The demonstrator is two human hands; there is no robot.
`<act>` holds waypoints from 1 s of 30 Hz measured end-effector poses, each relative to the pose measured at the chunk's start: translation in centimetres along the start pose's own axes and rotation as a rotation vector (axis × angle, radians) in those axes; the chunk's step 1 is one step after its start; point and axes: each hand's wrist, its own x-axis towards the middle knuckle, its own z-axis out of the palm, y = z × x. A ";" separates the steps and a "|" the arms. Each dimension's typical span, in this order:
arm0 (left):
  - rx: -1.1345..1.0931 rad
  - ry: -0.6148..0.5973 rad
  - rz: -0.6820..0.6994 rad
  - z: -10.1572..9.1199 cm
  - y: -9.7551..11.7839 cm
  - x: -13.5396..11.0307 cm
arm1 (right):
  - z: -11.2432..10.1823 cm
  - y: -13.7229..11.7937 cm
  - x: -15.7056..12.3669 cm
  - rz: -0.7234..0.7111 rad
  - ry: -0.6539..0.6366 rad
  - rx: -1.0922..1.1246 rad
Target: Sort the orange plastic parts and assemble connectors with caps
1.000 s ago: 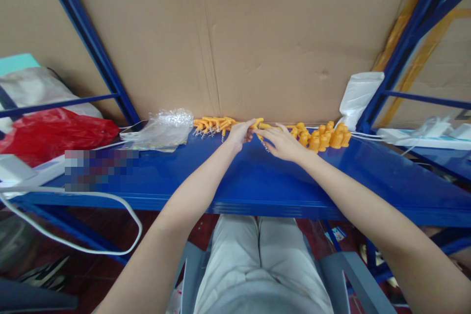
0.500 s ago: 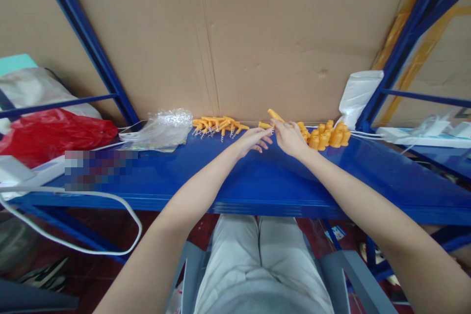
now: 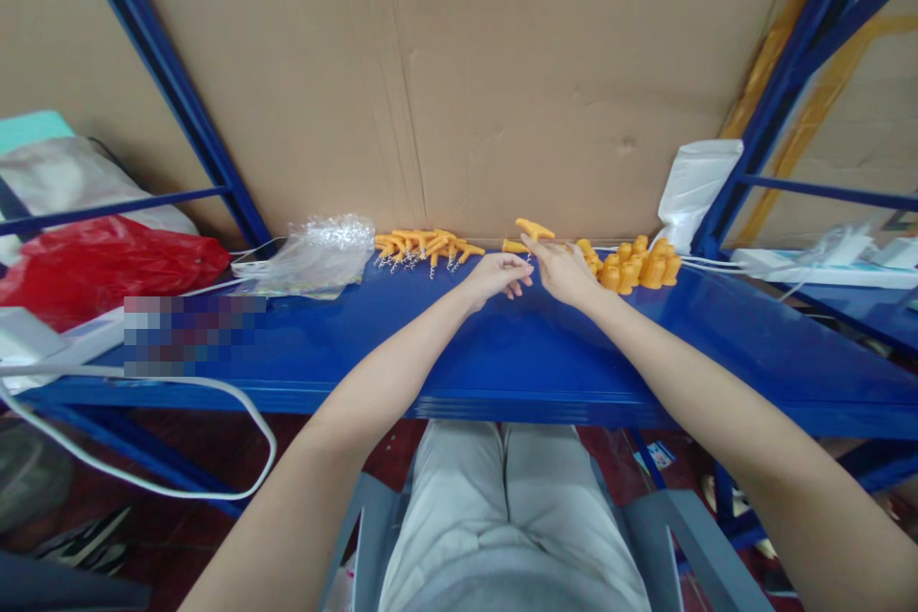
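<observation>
My right hand [image 3: 568, 272] grips an orange corkscrew [image 3: 535, 229] by its T-shaped handle, holding it up near the middle of the table's back edge, the metal spiral pointing down. My left hand [image 3: 496, 278] has its fingers partly curled beside that spiral; I cannot tell whether they touch it. Just behind my left hand, by the back edge of the blue table [image 3: 516, 359], lies a small orange piece [image 3: 513, 247]. Farther left along that edge is a heap of more corkscrews [image 3: 420, 241], and next to it, toward the left end, sits clear plastic wrapping [image 3: 322, 249]. To the right of my right hand a cluster of orange sleeves [image 3: 638, 266] stands near the back edge, with a white pouch [image 3: 699, 191] behind, toward the back right corner. Cardboard [image 3: 537, 86] rises behind the table.
</observation>
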 end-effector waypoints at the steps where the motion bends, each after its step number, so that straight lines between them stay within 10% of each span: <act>1: -0.027 0.021 -0.003 0.0 0.0 0.0 | 0.0 0.1 0.0 0.002 0.006 0.002; 16: -0.161 0.526 -0.235 -5.5 -0.7 3.6 | -0.6 0.7 1.6 0.197 -0.211 -0.126; 30: 0.366 0.435 -0.344 -6.3 -1.8 5.2 | 1.2 0.6 7.5 0.294 -0.598 -0.307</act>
